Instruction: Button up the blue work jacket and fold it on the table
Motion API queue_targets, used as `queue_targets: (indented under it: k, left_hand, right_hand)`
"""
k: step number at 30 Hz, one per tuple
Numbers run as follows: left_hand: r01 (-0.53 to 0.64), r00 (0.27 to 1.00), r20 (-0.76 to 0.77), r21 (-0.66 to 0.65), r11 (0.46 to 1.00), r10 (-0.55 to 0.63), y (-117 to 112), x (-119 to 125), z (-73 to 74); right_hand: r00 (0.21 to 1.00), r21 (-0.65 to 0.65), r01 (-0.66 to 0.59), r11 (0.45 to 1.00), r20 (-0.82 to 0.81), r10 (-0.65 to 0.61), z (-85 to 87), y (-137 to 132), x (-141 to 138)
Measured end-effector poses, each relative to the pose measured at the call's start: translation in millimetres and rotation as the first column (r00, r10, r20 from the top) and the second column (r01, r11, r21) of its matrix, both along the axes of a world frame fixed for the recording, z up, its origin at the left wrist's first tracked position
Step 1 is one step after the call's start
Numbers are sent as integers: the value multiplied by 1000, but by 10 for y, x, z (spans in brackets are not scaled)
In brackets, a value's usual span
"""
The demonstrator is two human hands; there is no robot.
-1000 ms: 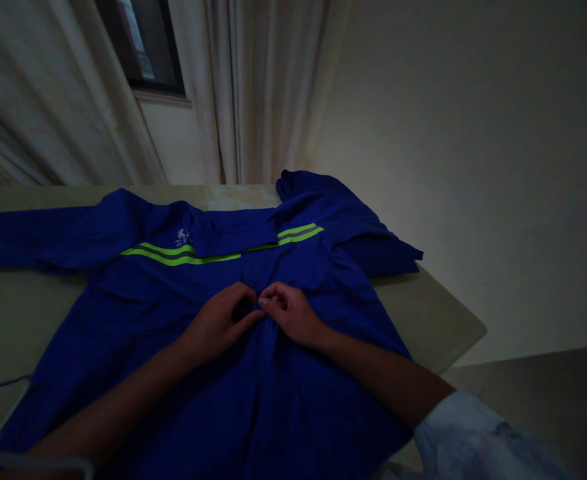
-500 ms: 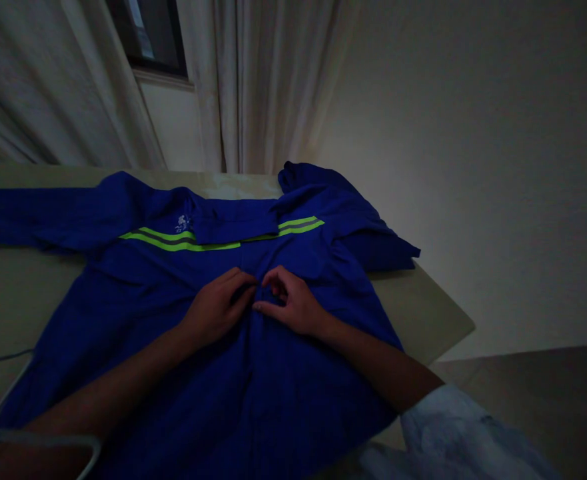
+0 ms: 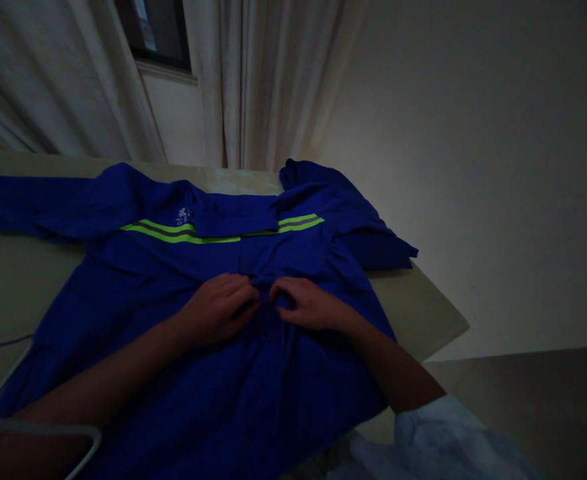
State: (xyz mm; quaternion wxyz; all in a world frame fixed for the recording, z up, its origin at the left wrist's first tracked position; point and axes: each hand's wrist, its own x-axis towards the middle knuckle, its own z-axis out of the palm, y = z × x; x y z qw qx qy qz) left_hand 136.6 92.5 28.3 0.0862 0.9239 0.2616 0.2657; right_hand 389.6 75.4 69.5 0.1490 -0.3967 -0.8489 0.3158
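A blue work jacket (image 3: pixel 173 373) with yellow-green and grey reflective stripes lies spread over the table, its collar toward the far edge. At the middle of its front, just below the stripes, my left hand (image 3: pixel 226 303) is closed on the cloth of the front edge. A little to the right, my right hand (image 3: pixel 303 303) pinches the cloth too, thumb and forefinger bent toward each other. The front placket bunches up between the two hands. Dim light hides any button or fastener at the fingertips.
One sleeve (image 3: pixel 28 203) stretches left along the table (image 3: pixel 18 287); the other sleeve (image 3: pixel 373 240) is folded at the right. A white cable (image 3: pixel 8 383) runs at the lower left. Curtains (image 3: pixel 268 87) and a wall (image 3: pixel 448 167) stand behind the table.
My hands have moved slightly apart, the right one shifting to the right. The front edges of the jacket between them are pulled more open and wrinkled.
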Motion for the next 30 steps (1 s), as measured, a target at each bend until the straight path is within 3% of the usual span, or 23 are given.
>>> queue_targets:
  k: [2, 3, 6, 9, 11, 15, 18, 21, 25, 28, 30]
  left_hand:
    - [144, 977, -150, -74, 987, -154, -71, 7, 77]
    - [149, 964, -202, -125, 981, -173, -110, 23, 120]
    - [49, 953, -283, -201, 978, -106, -234, 105, 227]
    - [49, 932, -339, -225, 973, -126, -335, 191, 276]
    - [43, 915, -387, -189, 981, -115, -367, 221, 300]
    - [-67, 888, -458, -44, 997, 39, -375, 224, 393]
    - [-88, 917, -395, -78, 993, 50, -394, 225, 422]
    - [0, 978, -202, -214, 977, -45, -403, 229, 298]
    - [203, 976, 13, -413, 888, -217, -338, 191, 31]
    - [238, 969, 54, -450, 860, -240, -297, 152, -64]
    - [224, 974, 82, -441, 869, -210, -306, 137, -56]
  right_hand:
    - [999, 19, 52, 998, 15, -52, 28, -19, 4]
    - [996, 31, 85, 996, 39, -86, 41, -33, 0]
    - [972, 30, 157, 987, 174, -160, 80, -88, -10]
    - [953, -30, 127, 991, 279, -113, 126, -133, 19]
    - [957, -58, 92, 994, 280, -72, 159, -148, 53]
    - [987, -56, 81, 995, 141, -73, 188, -139, 92]
    - [980, -147, 170, 974, -76, -182, 131, -99, 76]
    - [936, -311, 169, 935, -247, -251, 39, -28, 63]
    - [948, -339, 78, 938, -266, -175, -28, 85, 106]
    - [942, -327, 135, 935, -250, -223, -40, 130, 156]
    - [922, -465, 86, 881, -297, -247, -36, 128, 176]
